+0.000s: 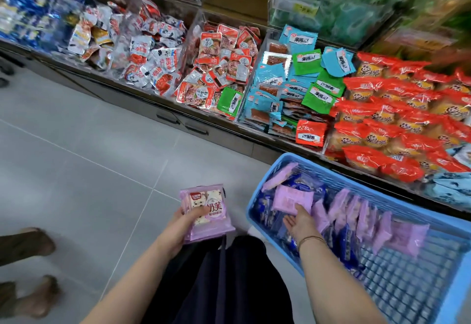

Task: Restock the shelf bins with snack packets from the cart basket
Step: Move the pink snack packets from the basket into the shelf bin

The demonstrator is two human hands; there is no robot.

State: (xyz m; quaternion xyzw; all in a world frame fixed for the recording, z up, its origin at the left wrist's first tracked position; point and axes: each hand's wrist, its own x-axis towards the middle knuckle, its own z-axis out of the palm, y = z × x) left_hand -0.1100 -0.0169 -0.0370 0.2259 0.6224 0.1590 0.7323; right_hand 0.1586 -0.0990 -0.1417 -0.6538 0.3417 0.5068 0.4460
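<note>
Our left hand (186, 224) grips a stack of purple packets (207, 212) at our waist, while our right hand (302, 221) meets another packet (291, 199) in the blue basket (267, 178), grip unclear, so we should pinch its edge and lift only that one.

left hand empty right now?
No, the left hand grips a stack of purple packets, held outside the blue basket.
</note>
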